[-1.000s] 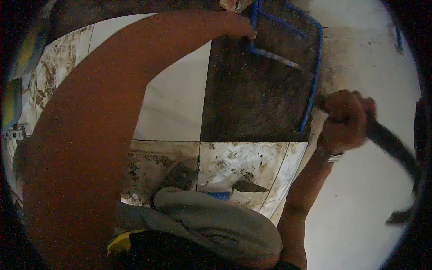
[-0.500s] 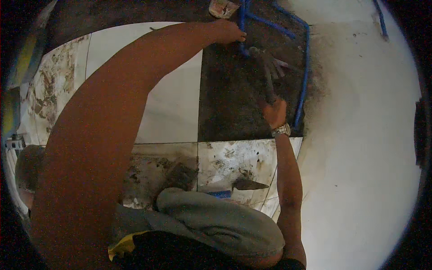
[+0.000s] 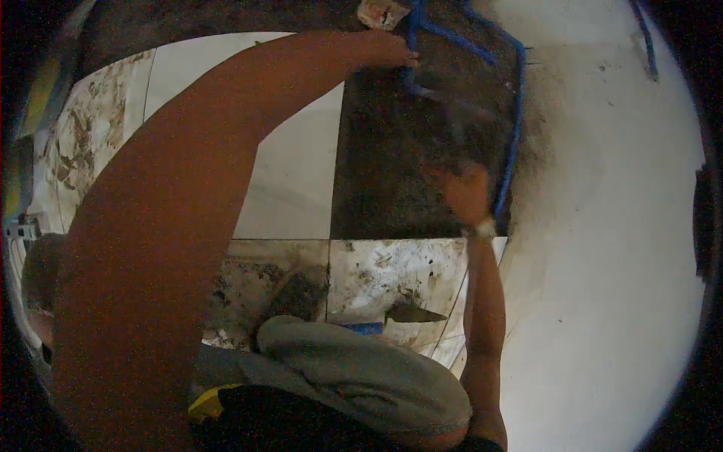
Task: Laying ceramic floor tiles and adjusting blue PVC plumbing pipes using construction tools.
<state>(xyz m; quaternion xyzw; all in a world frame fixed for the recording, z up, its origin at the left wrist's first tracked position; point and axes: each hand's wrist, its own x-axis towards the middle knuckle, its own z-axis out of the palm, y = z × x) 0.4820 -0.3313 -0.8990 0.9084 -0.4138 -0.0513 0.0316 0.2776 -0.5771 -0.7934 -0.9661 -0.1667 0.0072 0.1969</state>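
Observation:
At the top of the dark bare patch of floor, my left hand is closed around a thin blue pipe. The pipe shows above and below my fingers. Lower on the patch, my right hand, with a watch on the wrist, grips a hammer. Motion smears the hammer and my fingers, so the head's exact place is hard to make out. It seems to lie just right of the pipe's lower bend.
More blue pipe runs along the pale wall on the right. A whitish container sits beyond my left hand. White tiles border the patch. A pointed trowel and a blue object lie near my knee.
My right hand and the hammer have gone from sharp to blurred, swinging. My left hand stays at the pipe. The whole view has shifted slightly.

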